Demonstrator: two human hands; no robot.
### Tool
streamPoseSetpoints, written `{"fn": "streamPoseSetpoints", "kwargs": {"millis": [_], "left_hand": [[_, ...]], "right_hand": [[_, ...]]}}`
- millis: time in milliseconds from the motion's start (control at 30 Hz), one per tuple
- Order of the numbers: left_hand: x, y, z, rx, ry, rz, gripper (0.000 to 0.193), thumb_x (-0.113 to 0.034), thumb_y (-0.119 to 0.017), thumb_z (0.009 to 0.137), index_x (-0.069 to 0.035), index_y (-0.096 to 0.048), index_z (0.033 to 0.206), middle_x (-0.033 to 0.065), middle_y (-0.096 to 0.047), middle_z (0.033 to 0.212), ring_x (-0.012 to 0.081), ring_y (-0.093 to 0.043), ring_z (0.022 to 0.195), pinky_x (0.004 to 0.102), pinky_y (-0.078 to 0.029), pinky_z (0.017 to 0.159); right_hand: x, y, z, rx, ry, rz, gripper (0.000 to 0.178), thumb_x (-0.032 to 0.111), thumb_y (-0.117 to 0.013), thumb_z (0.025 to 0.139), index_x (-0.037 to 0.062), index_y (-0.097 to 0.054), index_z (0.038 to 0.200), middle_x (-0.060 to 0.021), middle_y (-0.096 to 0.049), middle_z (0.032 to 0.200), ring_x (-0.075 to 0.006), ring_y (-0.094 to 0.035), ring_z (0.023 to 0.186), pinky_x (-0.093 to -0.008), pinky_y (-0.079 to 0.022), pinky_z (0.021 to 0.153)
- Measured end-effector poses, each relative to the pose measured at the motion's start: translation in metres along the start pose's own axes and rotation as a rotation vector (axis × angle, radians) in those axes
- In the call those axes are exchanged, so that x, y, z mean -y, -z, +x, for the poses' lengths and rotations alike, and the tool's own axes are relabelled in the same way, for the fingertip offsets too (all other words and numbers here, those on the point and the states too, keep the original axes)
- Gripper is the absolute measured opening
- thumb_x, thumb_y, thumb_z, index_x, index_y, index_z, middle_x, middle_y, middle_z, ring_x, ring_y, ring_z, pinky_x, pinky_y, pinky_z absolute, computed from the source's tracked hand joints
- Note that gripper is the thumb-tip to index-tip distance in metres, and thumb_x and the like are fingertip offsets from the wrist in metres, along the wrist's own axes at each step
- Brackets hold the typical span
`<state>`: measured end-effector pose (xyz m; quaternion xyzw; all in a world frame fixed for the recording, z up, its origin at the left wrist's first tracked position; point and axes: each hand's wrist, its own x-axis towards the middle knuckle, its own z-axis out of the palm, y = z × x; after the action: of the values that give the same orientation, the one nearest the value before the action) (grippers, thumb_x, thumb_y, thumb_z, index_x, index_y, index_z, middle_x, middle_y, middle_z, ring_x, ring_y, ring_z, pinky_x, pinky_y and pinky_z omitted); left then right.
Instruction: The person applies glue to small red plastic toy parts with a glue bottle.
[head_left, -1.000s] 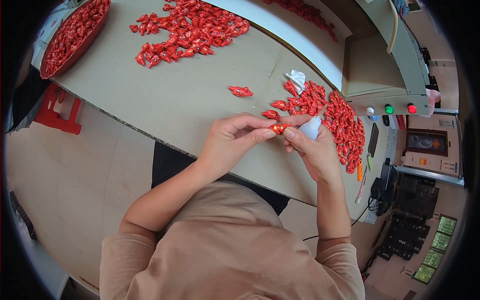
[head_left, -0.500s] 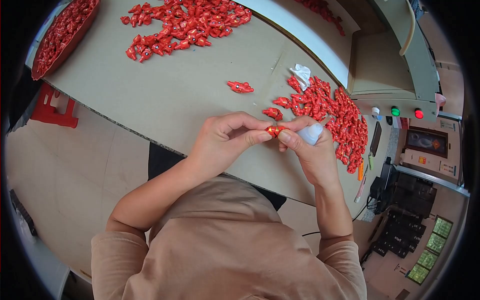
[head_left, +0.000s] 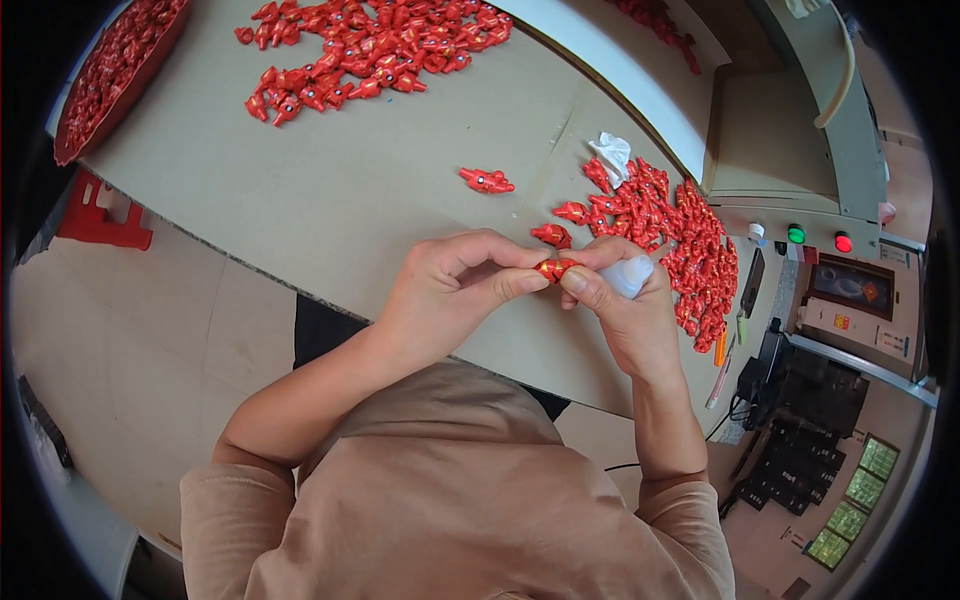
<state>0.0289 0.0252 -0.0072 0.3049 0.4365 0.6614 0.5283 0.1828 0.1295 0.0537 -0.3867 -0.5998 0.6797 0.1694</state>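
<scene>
Between the thumbs and fingertips of both hands is a small red figure part with gold markings. My left hand pinches its left end. My right hand pinches the other end, and a translucent white plastic bottle is tucked in the same hand against the palm. Just beyond my fingertips lies another red part on the table. Farther off, a single red part lies by itself. A heap of similar red parts spreads to the right of my right hand.
A second heap of red parts lies at the far left of the table. At the left edge stands a red tray full of them. A crumpled white tissue rests on the right heap. Beyond is a grey machine housing with buttons.
Both hands keep their pinch on the red figure part, with hardly any movement. The whole view has shifted slightly.
</scene>
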Motion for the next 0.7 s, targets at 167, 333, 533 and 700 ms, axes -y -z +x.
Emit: {"fn": "streamPoseSetpoints", "kwargs": {"millis": [167, 333, 533, 700], "left_hand": [[0.003, 0.002, 0.002, -0.037, 0.054, -0.096, 0.014, -0.001, -0.064, 0.087, 0.003, -0.065, 0.101, 0.0093, -0.068, 0.098, 0.0121, -0.064, 0.087, 0.0259, -0.053, 0.079], [0.002, 0.005, 0.000, -0.031, 0.050, -0.208, 0.018, -0.004, -0.062, 0.089, 0.002, -0.063, 0.106, 0.0113, -0.068, 0.099, 0.0170, -0.067, 0.085, 0.0305, -0.054, 0.079], [0.001, 0.000, 0.003, -0.039, 0.064, -0.246, 0.020, -0.009, -0.058, 0.093, 0.002, -0.061, 0.109, 0.0119, -0.068, 0.099, 0.0170, -0.066, 0.085, 0.0333, -0.056, 0.080], [0.001, 0.002, 0.001, -0.041, 0.052, -0.230, 0.019, -0.011, -0.057, 0.093, 0.000, -0.061, 0.107, 0.0102, -0.067, 0.097, 0.0154, -0.065, 0.085, 0.0349, -0.056, 0.080]], "right_hand": [[0.008, -0.014, 0.003, -0.082, 0.017, -0.077, 0.015, 0.006, -0.070, 0.083, 0.0010, -0.066, 0.096, -0.0041, -0.067, 0.090, -0.0073, -0.059, 0.077, -0.0217, -0.049, 0.068], [0.016, 0.019, -0.013, -0.441, 0.277, -0.092, 0.021, 0.007, -0.071, 0.082, 0.0011, -0.065, 0.102, -0.0042, -0.066, 0.094, -0.0081, -0.060, 0.080, -0.0224, -0.049, 0.071], [-0.011, 0.193, -0.002, -1.227, 0.602, -0.755, 0.027, 0.013, -0.073, 0.082, -0.0010, -0.064, 0.103, -0.0086, -0.063, 0.100, -0.0189, -0.061, 0.089, -0.0305, -0.049, 0.077], [-0.029, 0.228, 0.013, -1.270, 0.542, -1.098, 0.033, 0.019, -0.076, 0.077, 0.0008, -0.064, 0.102, -0.0144, -0.062, 0.095, -0.0298, -0.061, 0.088, -0.0367, -0.048, 0.079]]}}
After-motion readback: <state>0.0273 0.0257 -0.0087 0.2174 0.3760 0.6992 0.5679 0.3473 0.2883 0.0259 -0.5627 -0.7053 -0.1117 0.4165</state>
